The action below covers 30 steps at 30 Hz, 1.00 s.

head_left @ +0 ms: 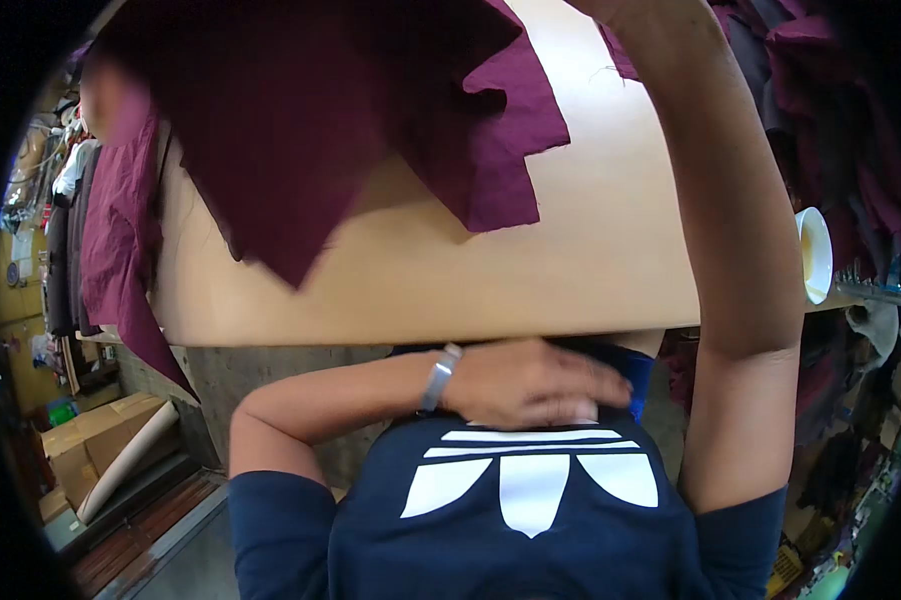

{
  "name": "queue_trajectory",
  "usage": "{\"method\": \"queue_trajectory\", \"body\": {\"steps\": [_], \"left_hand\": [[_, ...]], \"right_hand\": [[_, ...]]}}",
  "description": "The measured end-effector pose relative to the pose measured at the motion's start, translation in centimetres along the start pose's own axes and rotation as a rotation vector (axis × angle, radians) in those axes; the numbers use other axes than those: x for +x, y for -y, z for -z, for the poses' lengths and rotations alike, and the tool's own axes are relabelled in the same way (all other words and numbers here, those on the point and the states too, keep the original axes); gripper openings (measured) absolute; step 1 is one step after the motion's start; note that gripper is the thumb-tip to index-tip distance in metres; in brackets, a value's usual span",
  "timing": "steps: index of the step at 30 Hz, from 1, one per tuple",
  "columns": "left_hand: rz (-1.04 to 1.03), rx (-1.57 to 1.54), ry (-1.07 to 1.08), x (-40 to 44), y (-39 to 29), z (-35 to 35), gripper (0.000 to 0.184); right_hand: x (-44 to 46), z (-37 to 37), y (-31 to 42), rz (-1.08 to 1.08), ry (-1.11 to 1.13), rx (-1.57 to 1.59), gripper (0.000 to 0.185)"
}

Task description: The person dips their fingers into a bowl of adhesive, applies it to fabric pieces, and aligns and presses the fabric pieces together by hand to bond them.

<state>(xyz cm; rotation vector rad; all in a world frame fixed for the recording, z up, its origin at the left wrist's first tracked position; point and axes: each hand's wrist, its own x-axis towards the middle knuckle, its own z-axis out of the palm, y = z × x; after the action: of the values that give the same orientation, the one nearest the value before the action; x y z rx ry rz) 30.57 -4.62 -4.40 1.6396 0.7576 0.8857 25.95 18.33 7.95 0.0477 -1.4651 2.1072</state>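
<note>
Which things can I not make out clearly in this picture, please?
All in the head view:
- Right hand: cut off by the top edge, beyond the forearm; its grip cannot be told.
- Left hand: its fingers are blurred; whether they hold anything is unclear.
- Large maroon cloth: top cut off by the upper edge.
- White container: partly hidden by the right arm.

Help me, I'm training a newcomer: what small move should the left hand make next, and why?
Probably bring the left hand up to the pointed corner of the maroon cloth and steady it over the table. That hand is down by the shirt, with nothing visible in it, while the corner looks blurred, as if moving.
</note>
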Motion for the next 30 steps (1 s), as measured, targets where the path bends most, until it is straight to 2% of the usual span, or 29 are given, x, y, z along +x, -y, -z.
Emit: {"method": "queue_trajectory", "body": {"steps": [2, 3, 4, 5, 6, 7, 9, 10, 13, 14, 16, 19, 21, 24, 25, 26, 27, 28, 29, 30], "left_hand": [[0.178, -0.047, -0.225, -0.6, -1.5, 2.8, 0.031], [0.085, -0.124, -0.418, -1.6, -0.7, 3.1, 0.030], [0.148, -0.127, -0.585, -2.9, -0.6, 3.7, 0.026], [0.063, 0.063, -0.844, -2.9, -0.4, 4.0, 0.014], [0.121, 0.504, -0.868, -3.2, -0.8, 5.2, 0.021], [0.174, 0.948, -0.864, -3.4, -1.1, 6.6, 0.031], [0.357, 1.036, -0.892, -2.8, 0.3, 8.0, 0.049], [0.374, 1.089, -0.902, -2.2, 1.1, 8.6, 0.056], [0.244, 1.093, -0.763, -0.7, 2.7, 10.3, 0.051], [0.262, 1.131, -0.683, -0.3, 2.0, 10.8, 0.047], [0.108, 1.645, -0.532, -1.0, 6.6, 15.8, 0.042], [0.034, 1.686, -0.645, -2.7, 5.4, 24.5, 0.032], [0.018, 1.461, -0.802, -1.6, -1.5, 25.5, 0.028], [0.782, 1.590, -0.514, -5.3, -5.4, 26.3, 0.036], [0.541, 1.578, -0.547, -7.8, -4.4, 27.3, 0.033], [0.303, 1.553, -0.575, -10.0, -3.3, 28.1, 0.031], [0.503, 1.579, -0.483, -11.3, -3.7, 27.3, 0.032], [0.704, 1.598, -0.388, -12.4, -4.4, 25.6, 0.032], [1.121, 1.657, -0.202, -13.0, -4.2, 24.6, 0.038], [1.112, 1.601, -0.328, -14.6, -3.2, 24.0, 0.039]], "right_hand": [[-2.0, 0.6, 0.7, -0.015, 0.033, 0.043, 0.031], [-3.0, 0.6, 1.1, -0.020, 0.038, 0.047, 0.030], [-3.4, 1.1, 1.2, -0.022, 0.035, 0.022, 0.029], [-3.8, 1.5, 1.5, -0.019, 0.028, -0.003, 0.029], [-4.2, 2.0, 1.5, -0.019, 0.023, -0.032, 0.028], [-3.8, 2.8, 1.7, -0.019, 0.017, -0.061, 0.028], [-4.2, 3.8, 1.7, -0.022, -0.004, -0.115, 0.026], [-4.4, 4.3, 1.8, -0.021, -0.013, -0.147, 0.026], [-4.5, 5.6, 2.1, -0.015, -0.040, -0.232, 0.024], [-4.4, 6.2, 2.4, -0.008, -0.051, -0.265, 0.024], [-4.1, 7.6, 3.1, 0.007, -0.070, -0.354, 0.023], [-3.7, 9.7, 3.9, 0.023, -0.093, -0.518, 0.022], [-3.7, 10.8, 3.7, 0.015, -0.104, -0.657, 0.021], [-6.0, 11.4, 1.1, -0.085, -0.109, -0.931, 0.021], [-7.2, 10.8, -0.1, -0.147, -0.124, -1.050, 0.022], [-8.7, 12.6, -1.9, -0.161, -0.029, -1.064, 0.022], [-9.7, 14.2, -3.0, -0.177, 0.068, -1.075, 0.025], [-11.1, 11.7, -3.1, -0.293, 0.061, -1.192, 0.012], [-12.3, 10.7, -3.5, -0.335, 0.110, -1.299, 0.015], [-13.3, 11.3, -5.0, -0.240, 0.018, -1.261, 0.013]]}}
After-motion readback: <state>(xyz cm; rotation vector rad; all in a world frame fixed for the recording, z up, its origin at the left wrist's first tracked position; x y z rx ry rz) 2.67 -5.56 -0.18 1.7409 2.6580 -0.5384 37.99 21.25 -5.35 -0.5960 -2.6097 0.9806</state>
